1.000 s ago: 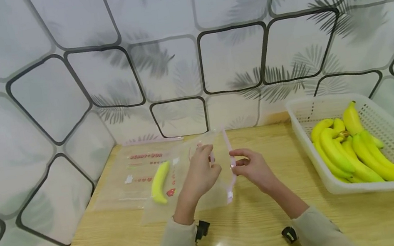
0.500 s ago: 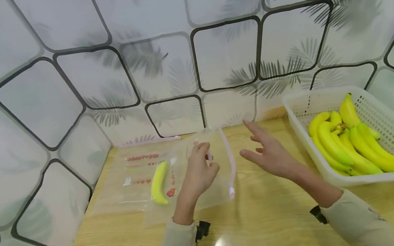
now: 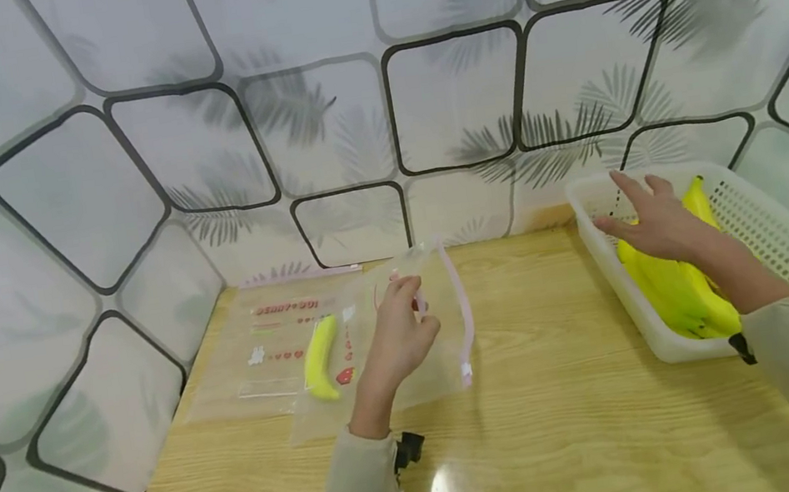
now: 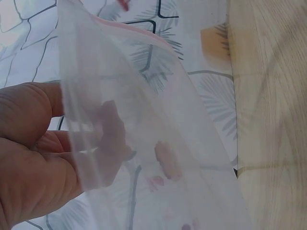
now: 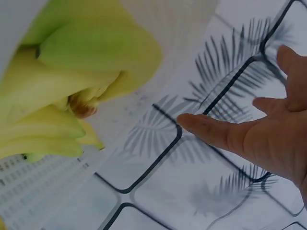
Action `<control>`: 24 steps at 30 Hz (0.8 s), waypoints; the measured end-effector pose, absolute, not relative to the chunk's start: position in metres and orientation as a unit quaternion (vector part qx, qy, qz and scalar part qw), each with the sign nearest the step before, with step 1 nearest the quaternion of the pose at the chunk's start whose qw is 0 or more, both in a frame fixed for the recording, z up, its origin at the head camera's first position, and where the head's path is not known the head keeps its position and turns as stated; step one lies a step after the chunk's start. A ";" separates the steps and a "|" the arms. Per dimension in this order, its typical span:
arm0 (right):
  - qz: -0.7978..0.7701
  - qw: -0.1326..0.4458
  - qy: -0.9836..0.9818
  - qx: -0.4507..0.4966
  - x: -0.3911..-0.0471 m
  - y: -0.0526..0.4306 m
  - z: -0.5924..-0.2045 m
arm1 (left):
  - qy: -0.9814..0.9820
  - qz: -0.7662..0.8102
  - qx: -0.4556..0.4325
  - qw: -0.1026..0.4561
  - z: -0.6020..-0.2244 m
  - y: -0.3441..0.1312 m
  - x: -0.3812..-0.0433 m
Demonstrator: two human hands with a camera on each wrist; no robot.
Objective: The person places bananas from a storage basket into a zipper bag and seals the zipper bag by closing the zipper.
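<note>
My left hand pinches the upper layer of a clear printed zip bag with a pink slider strip along its right edge. In the left wrist view the film of that bag rises tilted in front of the fingers. A single yellow banana lies where this bag overlaps a second clear bag; which one contains it I cannot tell. My right hand is spread above a white basket, apart from the bananas and partly covering them.
Pale wallpaper with dark outlines and leaf prints closes off the back and left of the wooden table. The basket stands at the right, with perforated walls.
My right hand has let go of the bag's pink strip and swung right, over the basket, its fingers spreading. The left hand has stayed at the bag.
</note>
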State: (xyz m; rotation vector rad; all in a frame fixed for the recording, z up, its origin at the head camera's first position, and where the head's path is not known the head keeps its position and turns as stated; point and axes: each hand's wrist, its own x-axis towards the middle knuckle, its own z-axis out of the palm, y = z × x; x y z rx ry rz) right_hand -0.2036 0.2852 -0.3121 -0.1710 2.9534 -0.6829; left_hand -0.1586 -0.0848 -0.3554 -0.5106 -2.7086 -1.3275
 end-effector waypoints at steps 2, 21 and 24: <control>-0.210 0.080 0.973 -0.042 -0.207 0.300 -0.315 | -0.885 -0.435 -0.164 0.038 -0.356 -0.085 -0.159; -0.154 0.188 0.969 -0.053 -0.203 0.317 -0.340 | -0.886 -0.435 -0.158 0.030 -0.361 -0.086 -0.161; -0.162 0.184 0.968 -0.048 -0.201 0.321 -0.339 | -0.885 -0.437 -0.159 0.028 -0.361 -0.085 -0.161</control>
